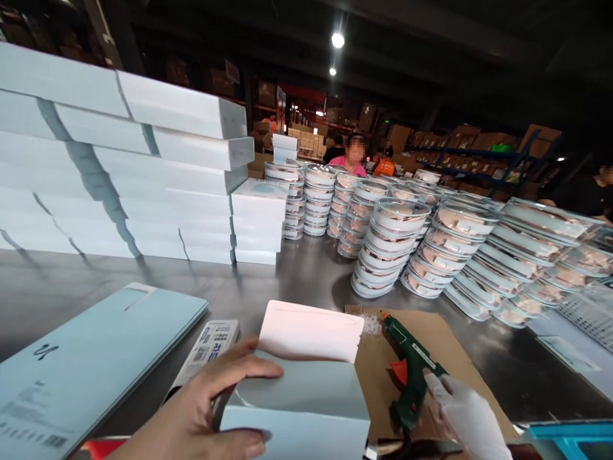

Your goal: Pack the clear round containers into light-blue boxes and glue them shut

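Light-blue box (301,390) in the head view: clasped in the bare left grip (198,399), fingers over the top, thumb on the near face, pale flap (311,329) standing up just beyond the fingers. At the gloved right grip (472,415), fingertips against or just beside a green glue gun (416,364); whether closed on the handle, cannot tell. Between the grips and farther right, a cardboard sheet (462,345) on the metal tabletop (311,275), with whitish strands (371,324) near the nozzle (384,315). Left of the left grip, a printed carton (218,335). Well beyond the right grip, stacked round containers (387,249).

Possible trouble, as a judgement: dented panels from too hard a left squeeze; glue smears from swinging the nozzle across the flap; stray strands sticking to the box from sliding it rightward; toppled containers from overreaching.
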### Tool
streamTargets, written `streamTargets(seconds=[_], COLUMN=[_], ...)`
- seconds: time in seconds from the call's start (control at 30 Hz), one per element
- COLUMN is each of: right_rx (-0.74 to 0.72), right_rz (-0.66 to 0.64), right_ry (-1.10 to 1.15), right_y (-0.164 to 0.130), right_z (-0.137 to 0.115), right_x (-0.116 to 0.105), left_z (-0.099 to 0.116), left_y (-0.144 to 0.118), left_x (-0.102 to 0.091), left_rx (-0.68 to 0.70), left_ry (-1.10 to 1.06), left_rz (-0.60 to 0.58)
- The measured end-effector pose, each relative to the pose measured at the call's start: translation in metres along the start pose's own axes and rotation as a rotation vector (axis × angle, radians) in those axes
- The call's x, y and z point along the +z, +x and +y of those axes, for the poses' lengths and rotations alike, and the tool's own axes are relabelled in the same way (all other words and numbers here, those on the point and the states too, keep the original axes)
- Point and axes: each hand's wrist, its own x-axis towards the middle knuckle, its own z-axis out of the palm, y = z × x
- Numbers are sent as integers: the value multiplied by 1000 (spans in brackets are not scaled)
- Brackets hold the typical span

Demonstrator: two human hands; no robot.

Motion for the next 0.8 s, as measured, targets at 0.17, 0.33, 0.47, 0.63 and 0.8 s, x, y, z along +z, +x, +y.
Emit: streamTargets(seconds=[0.17,0.33,0.47,0.63,0.8], right_rx=[-457,-580,-640,-864,-957], right_rz=[-328,-471,-494,-640,-693], right_ry=[481,681,511,239,139], right_y=[-49,-90,-91,-79,-65], right_z=[-39,-54,-50,-63,-68], right_x=[66,126,118,98,90], left_z=[5,23,22,11,14], left_y=[-2,-2,-3,-1,7], left_x=[-3,16,31,25,14], left_rx=[-10,-117,-131,-101,9], left_ry=[13,-246,-593,-418,-336], left_rz=[-40,137,281,116,-9])
